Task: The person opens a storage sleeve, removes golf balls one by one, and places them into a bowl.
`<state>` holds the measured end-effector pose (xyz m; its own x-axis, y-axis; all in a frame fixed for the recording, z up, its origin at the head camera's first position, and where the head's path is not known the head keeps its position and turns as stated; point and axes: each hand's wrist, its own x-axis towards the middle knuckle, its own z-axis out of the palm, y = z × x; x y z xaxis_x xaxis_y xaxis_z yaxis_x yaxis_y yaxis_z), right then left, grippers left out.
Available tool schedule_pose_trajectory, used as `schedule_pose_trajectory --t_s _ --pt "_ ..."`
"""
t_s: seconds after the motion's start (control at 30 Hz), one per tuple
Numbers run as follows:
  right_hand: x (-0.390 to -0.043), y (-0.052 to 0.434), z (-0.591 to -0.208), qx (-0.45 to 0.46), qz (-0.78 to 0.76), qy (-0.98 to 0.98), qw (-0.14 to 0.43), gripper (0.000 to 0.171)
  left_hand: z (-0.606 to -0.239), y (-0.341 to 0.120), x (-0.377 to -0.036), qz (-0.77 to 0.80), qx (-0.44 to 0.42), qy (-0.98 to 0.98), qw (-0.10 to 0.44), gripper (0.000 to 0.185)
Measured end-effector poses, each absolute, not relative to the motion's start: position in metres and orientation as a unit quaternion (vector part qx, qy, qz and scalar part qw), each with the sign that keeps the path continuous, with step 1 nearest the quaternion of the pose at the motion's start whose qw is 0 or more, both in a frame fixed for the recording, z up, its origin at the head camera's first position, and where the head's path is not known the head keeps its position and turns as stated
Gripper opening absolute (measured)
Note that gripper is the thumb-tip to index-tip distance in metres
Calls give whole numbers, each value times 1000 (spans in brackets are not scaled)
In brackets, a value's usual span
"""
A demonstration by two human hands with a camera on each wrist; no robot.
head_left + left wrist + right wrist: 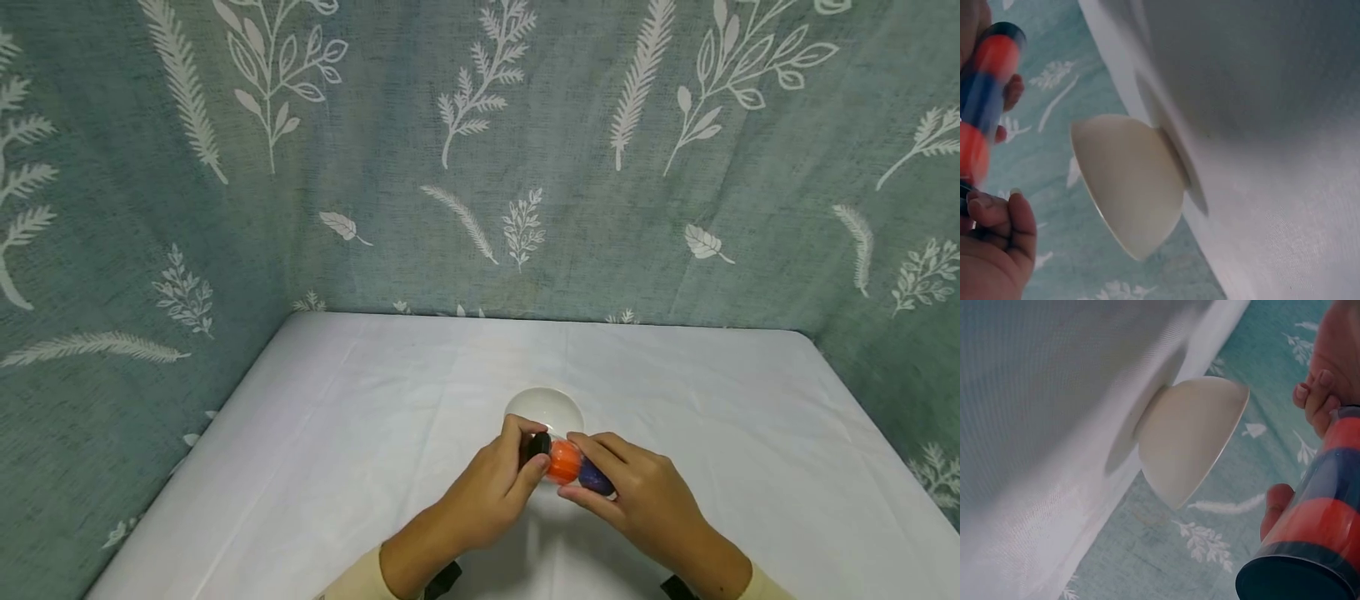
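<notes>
Both hands hold a clear tube [564, 462] with orange and dark blue bands and black ends, raised over the near side of a white bowl [543, 405]. My left hand [487, 490] pinches the black cap at its left end between thumb and fingers. Around the blue part toward the other end, my right hand [643, 485] curls its thumb and fingers. In the left wrist view the banded tube [986, 94] hangs apart from the bowl [1129, 181]. The right wrist view shows the tube's dark end [1297, 578] close to the camera.
A white cloth [375, 400] covers the table, and the bowl stands on it upright. Green fabric [390, 150] with white leaf prints hangs behind and along the sides. Pale sleeves [360, 577] and dark wrist straps show at the front edge.
</notes>
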<state>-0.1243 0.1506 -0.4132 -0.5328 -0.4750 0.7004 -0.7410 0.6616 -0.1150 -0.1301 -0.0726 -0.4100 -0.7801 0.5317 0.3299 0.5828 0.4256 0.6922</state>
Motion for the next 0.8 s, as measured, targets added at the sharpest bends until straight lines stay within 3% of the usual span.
schedule_pose_trajectory --t_s 0.8 --pt "-126 152 -418 354 193 -857 321 58 -408 -68 -129 -454 -278 -846 -14 33"
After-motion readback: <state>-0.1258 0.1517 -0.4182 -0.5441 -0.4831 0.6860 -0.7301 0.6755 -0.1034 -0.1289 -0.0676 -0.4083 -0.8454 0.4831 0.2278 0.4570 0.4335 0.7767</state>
